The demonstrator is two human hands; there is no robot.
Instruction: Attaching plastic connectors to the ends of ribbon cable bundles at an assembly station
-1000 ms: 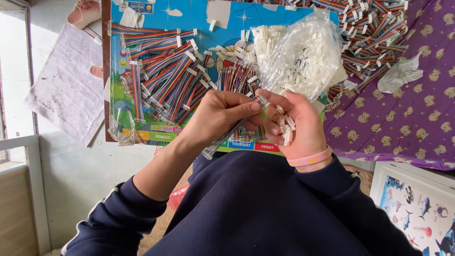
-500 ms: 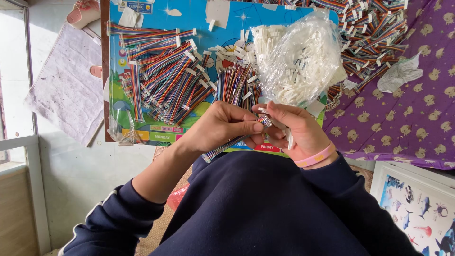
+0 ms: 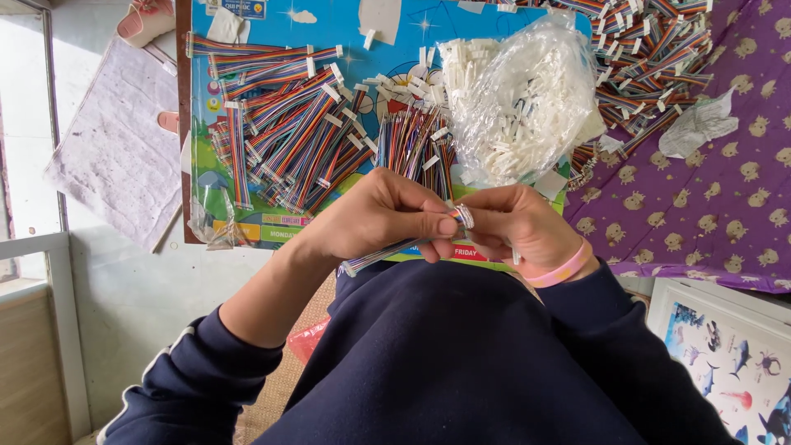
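a blue printed board tabletop (image 3: 346,33) carries heaps of rainbow ribbon cables (image 3: 280,132) and a clear plastic bag of white connectors (image 3: 519,107). just below the bag, both hands pinch together: the left hand (image 3: 375,222) grips one multicoloured ribbon cable (image 3: 379,255), the right hand (image 3: 515,227) presses a small white connector (image 3: 463,216) onto its end. seating it likely needs a straight, firm push.

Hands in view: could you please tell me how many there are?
2: the left hand grips a ribbon cable at centre; the right hand beside it pinches its end. No others visible.
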